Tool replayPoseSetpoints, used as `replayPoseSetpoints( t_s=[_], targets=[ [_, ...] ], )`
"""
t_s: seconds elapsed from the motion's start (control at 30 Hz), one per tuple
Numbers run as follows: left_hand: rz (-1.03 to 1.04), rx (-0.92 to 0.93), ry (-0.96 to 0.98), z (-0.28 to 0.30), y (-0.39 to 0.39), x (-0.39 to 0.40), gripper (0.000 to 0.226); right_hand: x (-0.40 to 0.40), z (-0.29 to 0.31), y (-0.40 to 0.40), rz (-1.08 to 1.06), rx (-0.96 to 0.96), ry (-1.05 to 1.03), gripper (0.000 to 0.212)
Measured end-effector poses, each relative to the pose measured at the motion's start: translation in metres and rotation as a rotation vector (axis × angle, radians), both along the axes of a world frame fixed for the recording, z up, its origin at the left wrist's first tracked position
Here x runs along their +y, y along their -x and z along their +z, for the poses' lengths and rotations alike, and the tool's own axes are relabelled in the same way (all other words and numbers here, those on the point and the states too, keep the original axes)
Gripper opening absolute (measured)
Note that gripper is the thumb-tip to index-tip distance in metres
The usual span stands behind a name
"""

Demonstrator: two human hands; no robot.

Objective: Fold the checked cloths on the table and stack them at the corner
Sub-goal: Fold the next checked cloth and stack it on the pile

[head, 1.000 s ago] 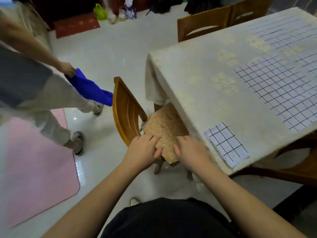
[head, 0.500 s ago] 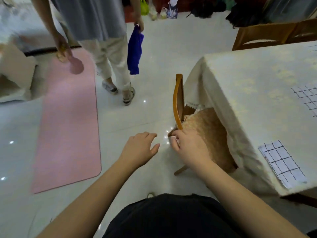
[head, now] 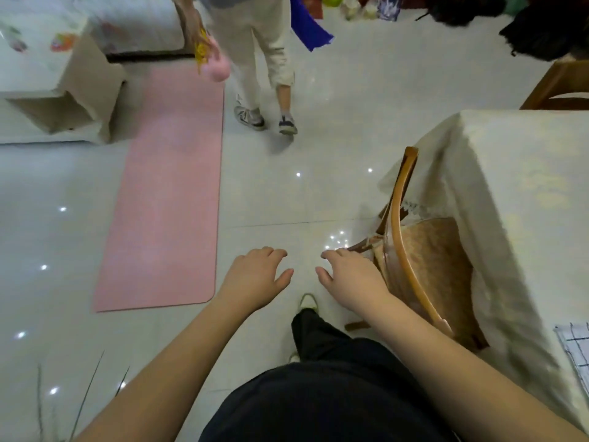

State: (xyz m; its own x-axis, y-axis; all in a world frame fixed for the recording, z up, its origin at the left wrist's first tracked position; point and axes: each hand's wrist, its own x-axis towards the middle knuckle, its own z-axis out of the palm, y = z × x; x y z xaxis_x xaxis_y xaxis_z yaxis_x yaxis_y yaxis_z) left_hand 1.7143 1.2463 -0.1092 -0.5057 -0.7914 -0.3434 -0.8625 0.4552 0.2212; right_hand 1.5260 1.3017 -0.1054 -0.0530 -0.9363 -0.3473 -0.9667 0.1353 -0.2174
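Note:
One folded white cloth with a dark check (head: 575,344) shows at the right edge, lying on the table (head: 522,173) near its close corner. The table wears a cream cloth. My left hand (head: 255,275) hovers over the floor with relaxed fingers, holding nothing. My right hand (head: 349,272) is beside it, fingers loose, just left of the wooden chair (head: 403,237) tucked under the table. It touches nothing that I can see. The other checked cloths are out of view.
A pink mat (head: 169,193) lies on the tiled floor to the left. Another person (head: 261,68) stands ahead, carrying a blue cloth (head: 307,25) and a pink thing (head: 215,67). An open cardboard box (head: 79,94) sits far left. A second chair (head: 561,87) stands at the table's far side.
My view has swung left, away from the table top. Both hands came off the chair's seat cushion and now hang free over the floor. The other person walked across toward the mat.

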Motion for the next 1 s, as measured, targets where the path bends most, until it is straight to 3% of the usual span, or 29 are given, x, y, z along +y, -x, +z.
replayPoseSetpoints(
  t_s=[0.4, 0.67, 1.0],
  targets=[
    [-0.036, -0.1, -0.031, -0.014, 0.003, -0.136, 0.052, -0.14, -0.032, 0.009, -0.001, -0.021, -0.118, 0.048],
    [-0.1, -0.097, -0.019, -0.008, 0.019, -0.237, 0.053, -0.23, -0.023, 0.024, -0.047, -0.008, -0.114, 0.047],
    [-0.327, -0.101, -0.035, -0.029, 0.056, -0.386, 0.055, -0.343, -0.039, 0.043, -0.197, -0.03, -0.18, 0.048]
  ],
)
